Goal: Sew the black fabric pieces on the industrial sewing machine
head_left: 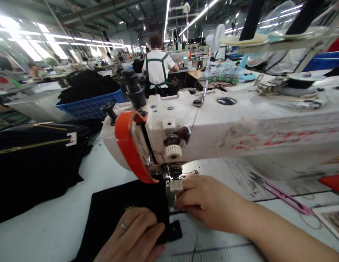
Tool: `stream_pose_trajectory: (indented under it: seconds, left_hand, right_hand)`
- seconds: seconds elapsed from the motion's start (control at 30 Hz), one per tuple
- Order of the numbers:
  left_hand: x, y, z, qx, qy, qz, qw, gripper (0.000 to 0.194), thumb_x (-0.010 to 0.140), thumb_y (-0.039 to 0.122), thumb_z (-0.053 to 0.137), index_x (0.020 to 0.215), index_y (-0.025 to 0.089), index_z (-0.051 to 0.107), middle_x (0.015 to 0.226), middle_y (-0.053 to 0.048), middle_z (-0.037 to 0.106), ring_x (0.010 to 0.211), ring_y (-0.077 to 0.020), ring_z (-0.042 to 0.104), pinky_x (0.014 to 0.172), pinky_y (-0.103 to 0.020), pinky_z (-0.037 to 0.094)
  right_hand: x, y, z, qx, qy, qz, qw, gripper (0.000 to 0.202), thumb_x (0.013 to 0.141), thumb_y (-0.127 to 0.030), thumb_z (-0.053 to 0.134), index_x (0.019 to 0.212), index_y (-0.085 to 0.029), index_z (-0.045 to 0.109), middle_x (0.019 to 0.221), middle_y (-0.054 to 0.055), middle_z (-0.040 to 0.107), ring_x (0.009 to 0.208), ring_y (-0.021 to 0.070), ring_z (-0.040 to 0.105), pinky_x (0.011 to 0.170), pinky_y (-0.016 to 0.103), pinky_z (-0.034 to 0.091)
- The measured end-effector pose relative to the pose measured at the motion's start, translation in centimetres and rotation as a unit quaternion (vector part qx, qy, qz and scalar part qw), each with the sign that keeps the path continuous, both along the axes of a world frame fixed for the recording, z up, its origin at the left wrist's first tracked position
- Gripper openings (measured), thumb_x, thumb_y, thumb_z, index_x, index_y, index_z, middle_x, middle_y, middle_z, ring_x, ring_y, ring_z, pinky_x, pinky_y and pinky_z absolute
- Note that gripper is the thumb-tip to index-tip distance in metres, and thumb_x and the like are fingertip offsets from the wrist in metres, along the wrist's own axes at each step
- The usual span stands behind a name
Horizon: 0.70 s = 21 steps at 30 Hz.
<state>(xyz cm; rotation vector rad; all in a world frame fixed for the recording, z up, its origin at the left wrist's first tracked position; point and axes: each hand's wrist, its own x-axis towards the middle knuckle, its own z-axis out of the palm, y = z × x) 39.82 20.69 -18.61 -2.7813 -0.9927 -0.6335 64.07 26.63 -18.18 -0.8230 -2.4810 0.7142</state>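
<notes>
A black fabric piece (114, 203) with a small gold-coloured mark lies under the needle end of a white sewing machine (213, 123). My left hand (133, 234), a ring on one finger, presses on this fabric with its fingers bent together. A short black tab (175, 230) sticks out just right of those fingers, near a loose dark thread. Beside the presser foot, my right hand (204, 202) has its fingers drawn together; their tips are partly hidden by the machine, so what they hold cannot be made out. An orange guard (127, 145) curves over the machine's left end.
Pink-handled thread snips (286, 198) lie on the table right of my right forearm. At left rests a stack of black fabric with zippers (35, 171). Behind it stands a blue crate (93, 103) heaped with black cloth. A person (158, 69) works farther back.
</notes>
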Motion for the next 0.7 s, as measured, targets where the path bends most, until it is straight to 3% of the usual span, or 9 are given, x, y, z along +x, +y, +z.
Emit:
stream_pose_trajectory:
  seconds: [0.17, 0.27, 0.5, 0.7]
  left_hand:
    - [-0.7, 0.1, -0.5, -0.003, 0.044, -0.027, 0.999, 0.025, 0.097, 0.036, 0.050, 0.103, 0.019, 0.067, 0.109, -0.003, 0.070, 0.108, -0.0172, 0.061, 0.095, -0.022, 0.052]
    - [-0.6, 0.2, -0.1, -0.016, 0.035, -0.040, 0.998, 0.024, 0.097, 0.036, 0.052, 0.104, 0.019, 0.067, 0.111, -0.001, 0.071, 0.111, -0.0141, 0.062, 0.102, -0.019, 0.046]
    - [-0.6, 1.0, 0.5, -0.099, -0.001, -0.044, 0.994, 0.020, 0.093, 0.030, 0.059, 0.110, 0.020, 0.065, 0.115, 0.000, 0.070, 0.111, -0.0133, 0.063, 0.104, -0.021, 0.044]
    - [-0.4, 1.3, 0.0, -0.190, -0.030, 0.015, 0.981, 0.036, 0.077, 0.016, 0.074, 0.109, 0.021, 0.059, 0.113, -0.003, 0.067, 0.107, -0.0213, 0.061, 0.099, -0.035, 0.051]
  right_hand:
    - [-0.3, -0.4, -0.7, 0.048, -0.020, 0.010, 0.999, 0.022, 0.085, -0.008, 0.061, 0.096, -0.024, 0.072, 0.098, -0.001, 0.069, 0.093, 0.0158, 0.061, 0.083, 0.029, 0.048]
    - [-0.7, -0.9, -1.2, 0.079, -0.017, 0.037, 0.996, 0.021, 0.089, -0.011, 0.058, 0.103, -0.023, 0.068, 0.104, -0.001, 0.069, 0.096, 0.0152, 0.061, 0.090, 0.030, 0.046]
    - [-1.4, -1.6, -1.5, 0.085, -0.004, 0.021, 0.996, 0.019, 0.088, -0.009, 0.057, 0.097, -0.022, 0.068, 0.104, -0.001, 0.071, 0.091, 0.0153, 0.064, 0.084, 0.030, 0.048]
    - [-1.1, -1.3, -1.3, 0.062, -0.022, -0.004, 0.998, 0.024, 0.087, -0.007, 0.056, 0.100, -0.023, 0.068, 0.101, 0.001, 0.069, 0.099, 0.0177, 0.060, 0.093, 0.033, 0.046]
